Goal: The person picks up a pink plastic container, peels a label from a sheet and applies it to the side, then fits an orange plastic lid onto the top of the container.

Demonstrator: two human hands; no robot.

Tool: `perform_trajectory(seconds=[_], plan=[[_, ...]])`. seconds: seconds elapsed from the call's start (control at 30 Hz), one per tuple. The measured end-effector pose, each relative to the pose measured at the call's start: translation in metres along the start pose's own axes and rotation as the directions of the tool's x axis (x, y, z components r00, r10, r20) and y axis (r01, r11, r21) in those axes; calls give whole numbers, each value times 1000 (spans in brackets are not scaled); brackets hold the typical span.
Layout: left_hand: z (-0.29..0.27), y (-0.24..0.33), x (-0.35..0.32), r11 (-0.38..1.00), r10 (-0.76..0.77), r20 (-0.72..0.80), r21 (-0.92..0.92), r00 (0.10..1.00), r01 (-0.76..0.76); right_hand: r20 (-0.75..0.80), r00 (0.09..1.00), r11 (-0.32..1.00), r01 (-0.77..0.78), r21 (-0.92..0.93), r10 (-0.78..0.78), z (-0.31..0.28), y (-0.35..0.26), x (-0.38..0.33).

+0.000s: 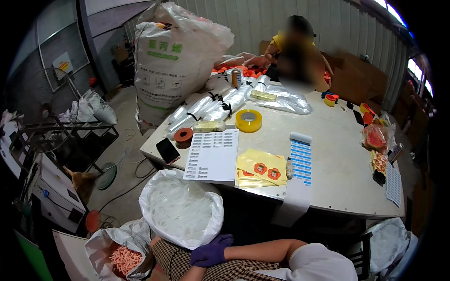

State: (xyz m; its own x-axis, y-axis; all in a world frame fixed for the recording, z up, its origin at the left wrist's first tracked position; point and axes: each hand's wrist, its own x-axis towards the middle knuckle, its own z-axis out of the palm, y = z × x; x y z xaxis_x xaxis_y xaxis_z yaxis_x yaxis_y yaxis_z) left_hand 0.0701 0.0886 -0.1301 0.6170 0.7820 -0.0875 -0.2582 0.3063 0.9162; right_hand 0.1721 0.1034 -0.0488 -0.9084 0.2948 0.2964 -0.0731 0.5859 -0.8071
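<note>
My right hand [212, 252] wears a purple glove and rests on my checked lap, the bare forearm reaching in from the right under a white sleeve. Its fingers lie loosely apart and hold nothing. It sits just below an open white bag [180, 210] full of pale clear rings. My left hand is hidden; only a bit of forearm shows at the bottom edge. A second open bag [123, 257], holding orange pieces, stands at my lower left.
The white table [337, 182] ahead carries a sheet of labels [212, 154], yellow sticker sheets [261, 167], a blue label strip [300, 161], tape rolls [248, 121], a phone [167, 151] and rolled plastic bags. A tall white sack [173, 56] stands far left. Another person [295, 51] sits opposite.
</note>
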Motion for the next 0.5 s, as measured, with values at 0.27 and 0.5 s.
perform_trajectory(seconds=[0.27, 0.5], plan=[[11, 11, -8, 996, -75, -14, 42, 997, 75, 67, 998, 1000, -22, 14, 21, -7, -8, -1], [47, 97, -52, 850, 35, -219, 520, 975, 86, -233, 956, 937, 236, 255, -178, -41, -63, 6]])
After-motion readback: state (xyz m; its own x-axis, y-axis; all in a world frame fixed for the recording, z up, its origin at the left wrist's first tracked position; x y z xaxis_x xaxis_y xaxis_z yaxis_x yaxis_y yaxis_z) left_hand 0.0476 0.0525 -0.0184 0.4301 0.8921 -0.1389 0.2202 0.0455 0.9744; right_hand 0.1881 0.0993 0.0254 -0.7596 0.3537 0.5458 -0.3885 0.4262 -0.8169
